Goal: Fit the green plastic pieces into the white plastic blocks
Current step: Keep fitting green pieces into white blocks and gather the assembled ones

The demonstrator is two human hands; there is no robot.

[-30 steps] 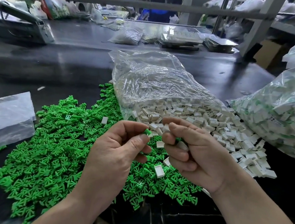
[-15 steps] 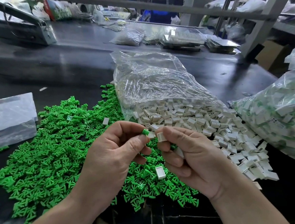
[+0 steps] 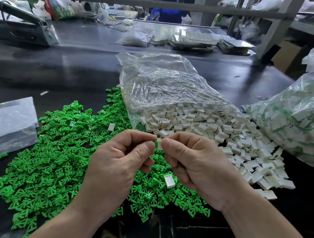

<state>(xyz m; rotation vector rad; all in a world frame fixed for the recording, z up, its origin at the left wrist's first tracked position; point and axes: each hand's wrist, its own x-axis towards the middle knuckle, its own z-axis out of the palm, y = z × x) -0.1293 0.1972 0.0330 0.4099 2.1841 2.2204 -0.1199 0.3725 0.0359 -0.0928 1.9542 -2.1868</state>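
A wide heap of green plastic pieces [image 3: 56, 148] covers the dark table at the left and centre. White plastic blocks [image 3: 217, 131] spill from an open clear bag [image 3: 164, 85] at the centre right. My left hand [image 3: 118, 164] pinches one green piece [image 3: 156, 143] between thumb and forefinger. My right hand [image 3: 199, 163] pinches a white block [image 3: 160, 145] right against that green piece, so the two touch above the heap. One loose white block [image 3: 169, 180] lies on the green pieces below my hands.
A full clear bag of white-and-green parts [image 3: 299, 118] leans at the right. A flat plastic bag [image 3: 5, 123] lies at the left. Another stray white block [image 3: 111, 127] sits on the green heap. Trays and bags [image 3: 192, 39] crowd the far table, beside a grey machine [image 3: 24, 27].
My hands have come together and risen slightly: the white block in my right hand now meets the green piece in my left, where a gap lay between them before.
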